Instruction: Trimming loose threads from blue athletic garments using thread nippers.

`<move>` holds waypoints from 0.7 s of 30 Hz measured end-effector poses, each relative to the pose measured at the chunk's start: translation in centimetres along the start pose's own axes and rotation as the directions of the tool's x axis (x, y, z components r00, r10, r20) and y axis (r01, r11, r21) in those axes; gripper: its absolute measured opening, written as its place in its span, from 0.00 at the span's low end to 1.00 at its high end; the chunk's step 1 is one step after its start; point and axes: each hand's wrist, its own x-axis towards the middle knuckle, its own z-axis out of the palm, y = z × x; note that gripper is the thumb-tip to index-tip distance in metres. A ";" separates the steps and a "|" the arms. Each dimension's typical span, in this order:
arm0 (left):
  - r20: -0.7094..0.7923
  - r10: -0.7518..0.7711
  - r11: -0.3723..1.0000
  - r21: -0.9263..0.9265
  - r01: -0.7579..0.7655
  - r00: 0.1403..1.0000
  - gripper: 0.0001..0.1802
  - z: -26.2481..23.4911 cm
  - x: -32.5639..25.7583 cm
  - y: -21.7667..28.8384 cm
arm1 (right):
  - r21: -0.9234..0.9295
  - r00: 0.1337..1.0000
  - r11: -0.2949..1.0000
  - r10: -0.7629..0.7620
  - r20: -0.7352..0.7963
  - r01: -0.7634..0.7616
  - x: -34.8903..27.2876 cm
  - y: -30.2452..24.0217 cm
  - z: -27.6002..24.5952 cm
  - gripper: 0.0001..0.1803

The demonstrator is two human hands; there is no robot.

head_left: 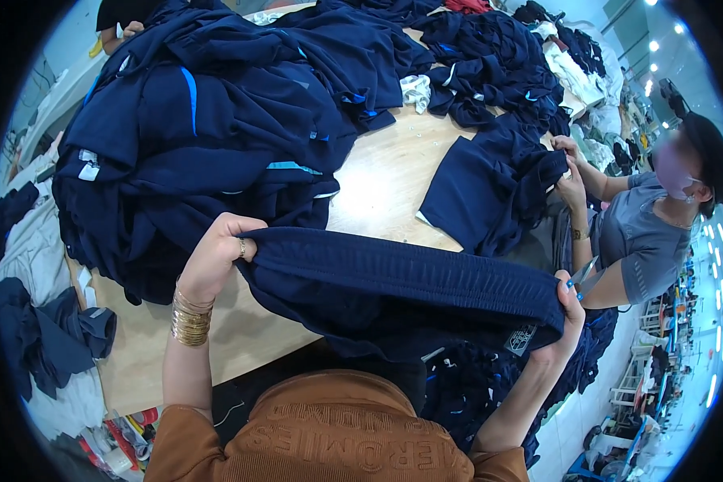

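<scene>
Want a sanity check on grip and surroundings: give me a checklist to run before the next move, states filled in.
1. Left hand gripping one end of the waistband: ok.
2. Right hand gripping the other end: ok.
3. Waistband drawn out between the hands: ok, its ribbed band spans the gap.
4. Label in sight: ok, near the right hand.
5. Small metal tool at the right hand clear of the cloth: cannot tell, too small to judge.
6. Co-worker's hands off this garment: ok, they are on another navy garment.
</scene>
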 end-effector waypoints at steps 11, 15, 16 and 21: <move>0.113 0.030 0.998 0.047 -0.036 0.993 0.14 4.1 1.0 -6.5 | -0.997 0.989 -0.073 -0.146 -0.014 -0.025 3.0 5.0 -4.2 0.10; 0.169 0.012 1.000 0.009 -0.014 0.986 0.16 7.3 1.8 -5.8 | -0.876 0.963 0.431 0.056 0.265 0.216 2.4 8.9 1.2 0.17; 0.230 0.023 1.000 -0.004 -0.022 0.973 0.16 8.0 2.1 -5.4 | -0.846 0.934 0.514 0.213 0.287 0.143 2.0 9.8 2.2 0.19; 0.319 0.150 0.986 0.016 -0.163 0.936 0.17 9.5 2.9 -4.1 | -0.815 0.870 0.576 0.367 0.329 0.066 2.9 10.2 2.6 0.12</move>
